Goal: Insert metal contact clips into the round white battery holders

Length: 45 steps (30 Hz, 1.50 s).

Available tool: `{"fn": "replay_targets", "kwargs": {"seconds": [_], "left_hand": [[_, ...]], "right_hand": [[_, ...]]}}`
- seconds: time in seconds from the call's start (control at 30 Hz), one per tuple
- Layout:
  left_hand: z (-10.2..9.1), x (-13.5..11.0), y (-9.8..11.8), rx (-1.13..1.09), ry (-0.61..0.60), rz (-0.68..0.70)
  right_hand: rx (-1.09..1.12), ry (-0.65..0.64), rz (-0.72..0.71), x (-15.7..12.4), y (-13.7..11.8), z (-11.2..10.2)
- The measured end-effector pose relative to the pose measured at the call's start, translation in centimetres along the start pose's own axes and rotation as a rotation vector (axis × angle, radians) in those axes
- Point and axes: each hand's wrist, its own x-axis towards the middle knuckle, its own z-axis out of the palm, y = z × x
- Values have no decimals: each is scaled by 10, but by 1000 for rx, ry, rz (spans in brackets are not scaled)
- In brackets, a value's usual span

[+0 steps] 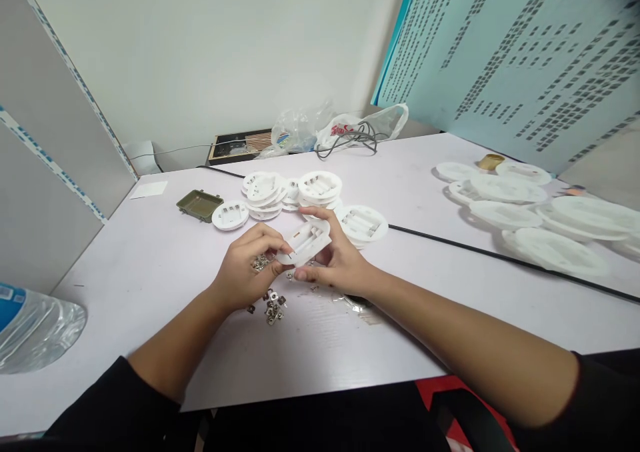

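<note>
Tilted between my two hands is a white round plastic battery holder point(311, 240) with long slots. My right hand point(340, 259) grips its right side, thumb below and fingers at the far edge. At its left edge, my left hand point(250, 265) pinches with thumb and forefinger; any small part between those fingertips is too small to make out. Small metal contact plates point(273, 307) lie loose on the table just below my left hand. More shiny metal pieces point(261, 263) are partly hidden behind its fingers.
Stacked white battery holders point(264, 195) stand beyond my hands, and more white discs point(510, 192) lie at the right. An olive tray point(200, 204), a black cable point(450, 245), plastic bags point(345, 129) and a water bottle point(40, 325) are around the table point(350, 359).
</note>
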Motion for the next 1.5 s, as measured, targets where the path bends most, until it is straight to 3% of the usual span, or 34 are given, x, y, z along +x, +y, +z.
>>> {"fn": "replay_targets", "kwargs": {"seconds": [0.27, 0.47, 0.67, 0.93, 1.13, 1.27, 1.43, 1.5], "left_hand": [[-5, 4, 2, -344, -31, -305], [-3, 6, 5, -483, -22, -454], [-2, 2, 7, -398, 28, -414], [4, 1, 6, 185, 220, 103], [3, -1, -4, 316, 226, 271], [5, -2, -12, 232, 189, 216], [5, -4, -18, 59, 268, -71], [3, -5, -19, 104, 223, -133]], "right_hand": [[-384, 134, -87, 1, -4, -10], [-562, 279, -281, 4, -8, -7], [-483, 264, -152, 2, -10, -3], [-342, 256, -96, 2, -2, -2], [-200, 188, 5, 3, 1, -2], [-149, 202, 45, 2, 1, -3], [-279, 322, -173, 2, 4, -13], [-315, 341, -222, 2, 5, -16]]}}
